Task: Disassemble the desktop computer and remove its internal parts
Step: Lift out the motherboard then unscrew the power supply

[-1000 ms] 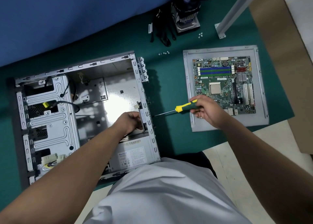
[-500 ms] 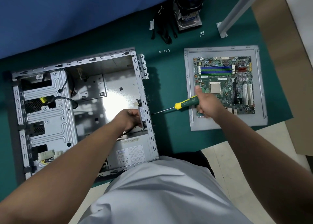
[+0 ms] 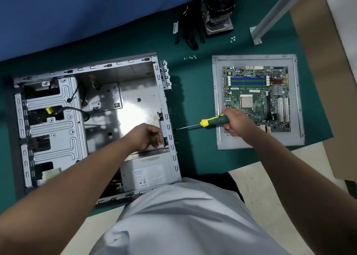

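Observation:
The open grey computer case (image 3: pixel 123 108) lies on its side on the green mat. Inside, my left hand (image 3: pixel 146 137) holds a small part against the case's rear wall, just above the power supply (image 3: pixel 148 173). My right hand (image 3: pixel 233 122) grips the green and yellow handle of a screwdriver (image 3: pixel 208 122), and the shaft tip touches the outside of the rear wall. The removed motherboard (image 3: pixel 257 98) rests on the grey side panel (image 3: pixel 216 92) to the right.
A CPU cooler with fan (image 3: pixel 219 13) and black cables (image 3: pixel 190 34) lie at the back of the mat. Loose screws (image 3: pixel 190 57) sit between case and panel, and more screws (image 3: pixel 233 39) near a grey metal post (image 3: pixel 270 15). A blue wall rises behind.
My right hand has shifted its grip on the screwdriver handle while the tip stays at the rear wall. My left hand remains inside the case at the same spot.

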`<act>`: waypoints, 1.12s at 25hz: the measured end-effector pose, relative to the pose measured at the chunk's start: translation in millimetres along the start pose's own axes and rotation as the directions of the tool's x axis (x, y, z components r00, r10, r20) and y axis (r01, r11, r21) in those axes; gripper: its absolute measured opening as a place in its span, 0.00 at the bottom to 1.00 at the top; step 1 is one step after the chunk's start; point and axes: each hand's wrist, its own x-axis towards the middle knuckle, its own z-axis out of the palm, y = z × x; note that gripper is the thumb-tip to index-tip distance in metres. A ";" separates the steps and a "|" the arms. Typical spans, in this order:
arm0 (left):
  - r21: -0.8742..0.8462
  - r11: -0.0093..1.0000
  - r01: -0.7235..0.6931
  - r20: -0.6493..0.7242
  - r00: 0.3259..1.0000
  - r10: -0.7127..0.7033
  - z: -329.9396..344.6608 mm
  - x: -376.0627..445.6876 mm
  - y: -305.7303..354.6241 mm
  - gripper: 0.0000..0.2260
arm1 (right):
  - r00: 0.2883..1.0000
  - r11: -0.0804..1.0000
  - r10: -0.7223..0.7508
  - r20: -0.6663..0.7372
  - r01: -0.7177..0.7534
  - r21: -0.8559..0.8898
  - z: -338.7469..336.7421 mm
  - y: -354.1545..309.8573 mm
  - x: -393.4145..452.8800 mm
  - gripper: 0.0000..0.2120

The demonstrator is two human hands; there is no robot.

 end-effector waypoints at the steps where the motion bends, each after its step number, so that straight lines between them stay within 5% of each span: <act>1: 0.123 0.991 -0.061 0.013 0.998 0.060 -1.5 -2.0 -3.3 0.18 | 1.000 0.994 0.008 0.007 -0.009 0.111 0.1 0.3 -0.1 0.10; 4: 0.391 0.870 -0.301 0.002 0.945 0.327 -2.3 -4.9 -12.8 0.13 | 0.994 0.938 0.053 0.092 -0.081 0.336 -0.6 2.2 -0.6 0.06; 6: 0.493 0.760 -0.423 0.021 0.879 0.476 -5.0 -6.2 -16.2 0.07 | 0.994 0.989 0.077 0.075 -0.085 0.122 -0.8 1.0 -1.1 0.13; 8: 0.555 0.672 -0.490 0.051 0.827 0.561 -8.8 -5.1 -20.1 0.07 | 1.000 0.979 -0.002 -0.002 0.001 -0.205 1.0 -5.4 -1.9 0.09; 9: 0.566 0.648 -0.510 0.058 0.808 0.586 -10.4 -4.8 -21.1 0.08 | 1.000 0.980 -0.021 -0.019 0.017 -0.198 1.1 -5.0 1.4 0.08; 12: 0.593 0.609 -0.527 0.049 0.779 0.626 -9.9 -7.3 -19.5 0.13 | 0.999 0.958 0.034 0.014 -0.036 0.285 3.6 -7.4 0.1 0.07; 14: 0.574 0.627 -0.527 0.027 0.777 0.629 -11.5 -8.3 -16.5 0.16 | 0.996 0.971 0.085 0.032 -0.090 0.220 3.4 -10.7 -3.4 0.11; 16: 0.558 0.631 -0.538 0.010 0.765 0.644 -10.1 -9.5 -17.0 0.15 | 0.996 0.995 0.086 -0.038 -0.088 -0.048 2.7 -10.9 -2.7 0.24; 17: 0.556 0.632 -0.540 0.005 0.763 0.647 -9.3 -9.9 -17.1 0.15 | 0.994 0.993 0.075 -0.084 -0.082 -0.081 4.1 -11.9 -0.6 0.21; 19: 0.551 0.637 -0.539 0.003 0.765 0.644 -8.2 -9.8 -17.3 0.16 | 0.989 0.988 0.127 -0.082 -0.118 0.098 6.7 -16.2 2.1 0.10; 22: 0.555 0.633 -0.540 0.002 0.761 0.649 -8.2 -9.6 -17.5 0.16 | 0.980 0.962 0.197 -0.038 -0.186 0.202 11.8 -17.3 0.0 0.07; 25: 0.560 0.621 -0.548 0.002 0.751 0.661 -8.7 -9.4 -17.6 0.17 | 0.994 0.994 0.049 -0.102 -0.039 0.097 12.6 -8.7 -3.7 0.05; 28: 0.549 0.627 -0.552 0.007 0.753 0.657 -7.6 -9.6 -15.7 0.19 | 0.995 0.907 0.009 -0.103 0.035 0.420 7.1 0.5 -5.9 0.10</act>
